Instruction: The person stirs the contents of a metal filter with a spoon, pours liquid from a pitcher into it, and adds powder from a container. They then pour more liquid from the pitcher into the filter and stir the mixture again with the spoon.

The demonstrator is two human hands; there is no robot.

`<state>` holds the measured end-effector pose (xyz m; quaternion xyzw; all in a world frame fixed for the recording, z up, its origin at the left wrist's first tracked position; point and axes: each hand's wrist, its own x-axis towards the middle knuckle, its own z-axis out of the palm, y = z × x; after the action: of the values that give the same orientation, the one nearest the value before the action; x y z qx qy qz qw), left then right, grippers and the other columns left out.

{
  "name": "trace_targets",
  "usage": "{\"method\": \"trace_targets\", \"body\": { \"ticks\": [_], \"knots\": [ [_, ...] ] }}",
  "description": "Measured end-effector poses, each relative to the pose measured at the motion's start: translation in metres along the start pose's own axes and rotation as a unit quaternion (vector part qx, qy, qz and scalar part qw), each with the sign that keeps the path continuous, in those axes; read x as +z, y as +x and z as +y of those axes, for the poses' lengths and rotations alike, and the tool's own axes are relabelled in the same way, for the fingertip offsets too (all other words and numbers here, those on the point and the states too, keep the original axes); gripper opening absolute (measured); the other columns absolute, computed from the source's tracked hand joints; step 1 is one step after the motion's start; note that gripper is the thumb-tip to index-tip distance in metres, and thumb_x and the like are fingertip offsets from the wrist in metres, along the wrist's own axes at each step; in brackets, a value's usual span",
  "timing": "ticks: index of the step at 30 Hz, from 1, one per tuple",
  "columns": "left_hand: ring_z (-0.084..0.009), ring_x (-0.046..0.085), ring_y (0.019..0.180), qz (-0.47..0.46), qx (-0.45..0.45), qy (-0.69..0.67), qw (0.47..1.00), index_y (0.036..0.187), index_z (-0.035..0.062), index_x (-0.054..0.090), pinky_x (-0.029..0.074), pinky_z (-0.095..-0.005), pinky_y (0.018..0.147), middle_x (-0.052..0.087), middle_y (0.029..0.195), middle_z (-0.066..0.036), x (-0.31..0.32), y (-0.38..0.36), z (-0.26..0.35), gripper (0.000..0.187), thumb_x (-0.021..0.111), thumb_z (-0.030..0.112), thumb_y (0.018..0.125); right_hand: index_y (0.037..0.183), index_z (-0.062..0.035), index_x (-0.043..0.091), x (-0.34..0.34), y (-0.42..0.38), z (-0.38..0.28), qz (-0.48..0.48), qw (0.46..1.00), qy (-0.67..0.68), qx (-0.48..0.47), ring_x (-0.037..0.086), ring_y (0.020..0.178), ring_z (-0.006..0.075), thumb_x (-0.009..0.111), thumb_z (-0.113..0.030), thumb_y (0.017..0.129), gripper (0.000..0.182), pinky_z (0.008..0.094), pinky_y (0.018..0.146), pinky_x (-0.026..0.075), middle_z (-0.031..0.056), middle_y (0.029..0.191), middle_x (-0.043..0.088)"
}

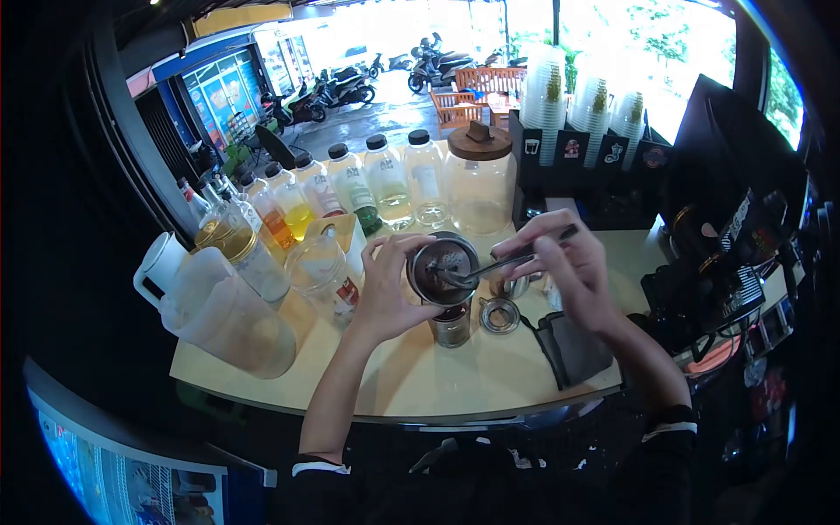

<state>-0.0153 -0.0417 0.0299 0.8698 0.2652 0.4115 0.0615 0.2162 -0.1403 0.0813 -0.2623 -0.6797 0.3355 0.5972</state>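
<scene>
My left hand (389, 289) is closed around a metal cup (473, 251), whose mouth faces me and whose inside is coated or partly filled with something brown. Between the fingers of my right hand (567, 273) is the handle of a metal spoon (492, 269); its lower end reaches inside the cup. Directly below stands a second vessel, a shiny cup (451, 331), partly hidden by the held one. To its right lies a small round metal piece like a strainer ring (500, 317), with another small metal container (508, 287) behind it.
A folded dark cloth (576, 350) lies at the table's right front. Large plastic pitchers (232, 324) and a clear jar (317, 267) stand left. Capped bottles (388, 188) and a wooden-lidded jar (481, 188) line the back. Stacked cups (544, 96) and dark equipment (726, 210) are right.
</scene>
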Motion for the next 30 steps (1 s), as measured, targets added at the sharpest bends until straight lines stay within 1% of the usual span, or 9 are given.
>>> {"method": "trace_targets", "body": {
  "ticks": [6, 8, 9, 10, 13, 15, 22, 26, 30],
  "knots": [
    [-0.0188, 0.057, 0.107, 0.030, -0.037, -0.015, 0.999, 0.124, 0.0138, 0.052, 0.027, -0.0402, 0.105, 0.059, 0.113, -0.003, 0.003, -0.001, -0.002, 0.083, 0.089, 0.033, 0.052, 0.108, 0.0005, 0.045, -0.025, -0.034, -0.007, 0.139, 0.990, 0.027, -0.018, 0.065, 0.087, 0.0222, 0.040, -0.014, 0.100, 0.018, 0.0356, 0.078, 0.058, 0.0193, 0.099, 0.060],
    [-0.0201, 0.055, 0.108, 0.019, -0.101, -0.021, 0.994, 0.124, 0.0126, 0.051, 0.025, -0.0400, 0.105, 0.059, 0.114, -0.004, 0.004, -0.002, -0.002, 0.085, 0.090, 0.034, 0.052, 0.107, -0.0007, 0.045, -0.035, -0.050, 0.002, 0.167, 0.985, 0.005, -0.036, 0.065, 0.088, 0.0220, 0.039, -0.015, 0.100, 0.017, 0.0361, 0.078, 0.058, 0.0187, 0.100, 0.059],
    [-0.0214, 0.058, 0.102, 0.034, -0.104, 0.002, 0.994, 0.121, 0.0089, 0.054, 0.035, -0.0386, 0.099, 0.062, 0.109, -0.006, 0.005, -0.002, -0.001, 0.082, 0.090, 0.034, 0.052, 0.106, 0.0000, 0.049, -0.039, -0.060, 0.012, 0.159, 0.987, -0.007, -0.021, 0.064, 0.090, 0.0207, 0.042, -0.012, 0.099, 0.016, 0.0350, 0.078, 0.057, 0.0163, 0.101, 0.060],
    [-0.0214, 0.058, 0.102, 0.033, -0.104, 0.001, 0.994, 0.121, 0.0089, 0.054, 0.035, -0.0386, 0.099, 0.062, 0.109, -0.006, 0.005, -0.001, -0.001, 0.082, 0.090, 0.034, 0.052, 0.106, 0.0000, 0.049, -0.041, -0.071, 0.025, 0.159, 0.987, -0.007, -0.020, 0.064, 0.090, 0.0207, 0.042, -0.012, 0.099, 0.016, 0.0350, 0.078, 0.057, 0.0163, 0.101, 0.060],
    [-0.0207, 0.062, 0.087, 0.062, -0.115, -0.035, 0.991, 0.112, 0.0024, 0.060, 0.049, -0.0333, 0.080, 0.065, 0.098, -0.010, 0.008, 0.001, 0.000, 0.074, 0.091, 0.032, 0.052, 0.100, 0.0014, 0.058, -0.044, -0.101, 0.058, 0.101, 0.992, -0.033, 0.062, 0.063, 0.092, 0.0179, 0.053, -0.007, 0.095, 0.012, 0.0314, 0.077, 0.055, 0.0127, 0.101, 0.062],
    [-0.0204, 0.062, 0.087, 0.067, -0.120, -0.030, 0.990, 0.112, 0.0024, 0.059, 0.049, -0.0333, 0.080, 0.065, 0.098, -0.010, 0.013, -0.001, 0.003, 0.074, 0.091, 0.031, 0.052, 0.095, 0.0010, 0.065, -0.042, -0.113, 0.072, 0.035, 0.977, -0.209, 0.028, 0.064, 0.090, 0.0162, 0.063, -0.003, 0.088, 0.008, 0.0286, 0.075, 0.053, 0.0108, 0.099, 0.064],
    [-0.0190, 0.061, 0.086, 0.079, -0.133, -0.031, 0.987, 0.114, 0.0008, 0.058, 0.049, -0.0327, 0.081, 0.065, 0.102, -0.010, 0.019, -0.007, 0.003, 0.074, 0.091, 0.028, 0.054, 0.095, -0.0009, 0.066, -0.020, -0.143, 0.090, -0.002, 0.953, -0.298, 0.049, 0.066, 0.079, 0.0212, 0.067, -0.003, 0.084, 0.012, 0.0300, 0.067, 0.054, 0.0119, 0.099, 0.064],
    [-0.0191, 0.062, 0.087, 0.099, -0.127, -0.043, 0.986, 0.115, 0.0005, 0.057, 0.049, -0.0327, 0.082, 0.065, 0.103, -0.010, 0.023, -0.009, 0.001, 0.075, 0.091, 0.027, 0.054, 0.101, -0.0019, 0.059, -0.017, -0.160, 0.104, -0.078, 0.945, -0.316, 0.036, 0.064, 0.088, 0.0265, 0.068, -0.004, 0.081, 0.021, 0.0317, 0.073, 0.054, 0.0137, 0.108, 0.057],
    [-0.0192, 0.062, 0.089, 0.107, -0.130, -0.031, 0.985, 0.115, 0.0017, 0.056, 0.049, -0.0329, 0.082, 0.065, 0.104, -0.010, 0.024, -0.011, 0.006, 0.074, 0.091, 0.026, 0.055, 0.104, 0.0003, 0.056, -0.013, -0.169, 0.108, -0.142, 0.928, -0.342, 0.033, 0.059, 0.100, 0.0324, 0.070, -0.013, 0.080, 0.031, 0.0380, 0.086, 0.050, 0.0175, 0.117, 0.051]
  ]
}}
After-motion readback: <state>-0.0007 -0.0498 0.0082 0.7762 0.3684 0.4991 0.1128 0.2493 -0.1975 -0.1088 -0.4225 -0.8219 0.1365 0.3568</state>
